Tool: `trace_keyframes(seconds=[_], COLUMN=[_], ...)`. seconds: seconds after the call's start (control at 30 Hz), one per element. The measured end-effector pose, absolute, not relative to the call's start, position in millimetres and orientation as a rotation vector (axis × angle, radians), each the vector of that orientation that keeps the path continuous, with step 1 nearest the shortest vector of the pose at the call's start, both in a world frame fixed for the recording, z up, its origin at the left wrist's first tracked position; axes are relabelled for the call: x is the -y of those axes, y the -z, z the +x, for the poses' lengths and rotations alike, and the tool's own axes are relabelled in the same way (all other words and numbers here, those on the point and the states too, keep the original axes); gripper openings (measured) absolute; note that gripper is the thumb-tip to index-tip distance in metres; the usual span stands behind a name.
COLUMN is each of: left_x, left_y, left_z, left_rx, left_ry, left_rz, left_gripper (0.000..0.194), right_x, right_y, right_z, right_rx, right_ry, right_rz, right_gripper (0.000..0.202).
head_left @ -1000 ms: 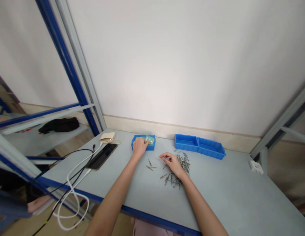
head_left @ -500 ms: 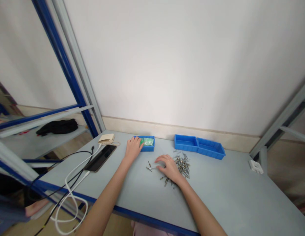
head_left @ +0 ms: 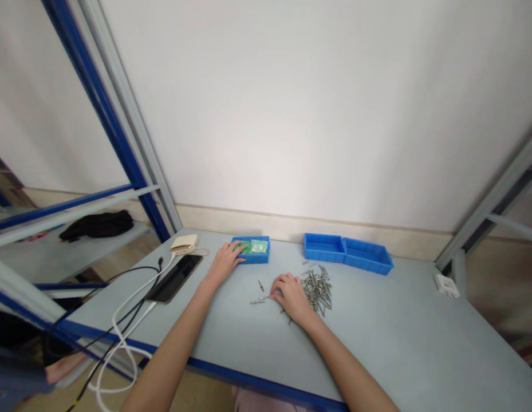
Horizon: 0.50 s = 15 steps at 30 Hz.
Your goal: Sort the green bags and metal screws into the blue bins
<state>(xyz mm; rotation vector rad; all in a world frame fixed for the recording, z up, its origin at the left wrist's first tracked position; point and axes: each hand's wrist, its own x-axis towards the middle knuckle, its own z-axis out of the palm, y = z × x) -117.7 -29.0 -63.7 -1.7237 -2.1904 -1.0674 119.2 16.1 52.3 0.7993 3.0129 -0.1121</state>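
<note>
1. While pinching one blind rivet [head_left: 263, 297] just above the worktop [head_left: 231, 326], keep the fingers of the right hand [head_left: 288, 294] narrow, with thumb and forefinger closed on the near end. Judge firmness by feel; impossible to tell from here.
2. Take care around the two loose rivets, one [head_left: 257, 302] lying just beside the pinched end and another [head_left: 261, 285] a little farther back. Use a fine fingertip grip rather than a scoop, to avoid catching both.
3. Hold the knuckles and wrist light against the rivet pile [head_left: 319, 290], close by on the right, to avoid dragging tangled stems along.
4. Steady the blue parts bin [head_left: 253, 259] with the left hand [head_left: 225, 260], fingers spread at the left end. Press gently near the green packets [head_left: 259, 246]; cannot tell whether actually touching them.
5. Keep both forearms low and apart, well clear of the smartphone [head_left: 175, 278] and the white cable [head_left: 123, 309] on the left.
</note>
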Motion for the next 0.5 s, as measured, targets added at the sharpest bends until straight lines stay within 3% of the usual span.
trace_keyframes(seconds=[0.37,0.5], left_x=[-5,2], left_y=[67,52], left_z=[-126,-100], left_rx=[2.196,2.219], left_ry=[1.212,1.242], left_rz=[-1.646,-1.382], left_gripper=[0.041,0.041], right_x=[-14,-16], right_y=[-50,-59], right_z=[114,114], right_rx=[-3.065,-3.122], right_ry=[0.091,0.206], right_rz=[0.750,1.016], right_gripper=[0.006,0.007])
